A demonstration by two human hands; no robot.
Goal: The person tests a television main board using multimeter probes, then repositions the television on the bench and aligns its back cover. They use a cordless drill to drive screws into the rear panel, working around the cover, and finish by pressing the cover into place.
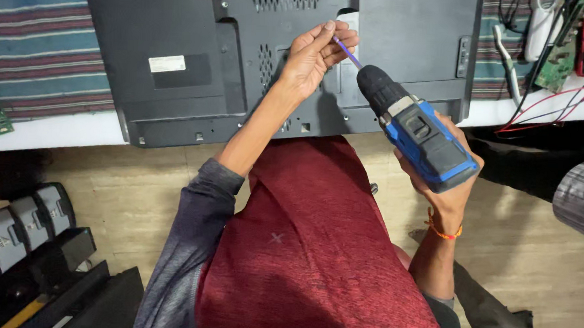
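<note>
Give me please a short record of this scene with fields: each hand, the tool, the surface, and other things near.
left hand: the left hand pinches the thin purple bit near its tip, above the back of the television
right hand: the right hand grips the blue and black drill
tool: the bit sits in the drill's chuck and points up and left
surface: the television lies face down on a white table with a striped cloth
nearby: a circuit board and red wires at the right
</note>
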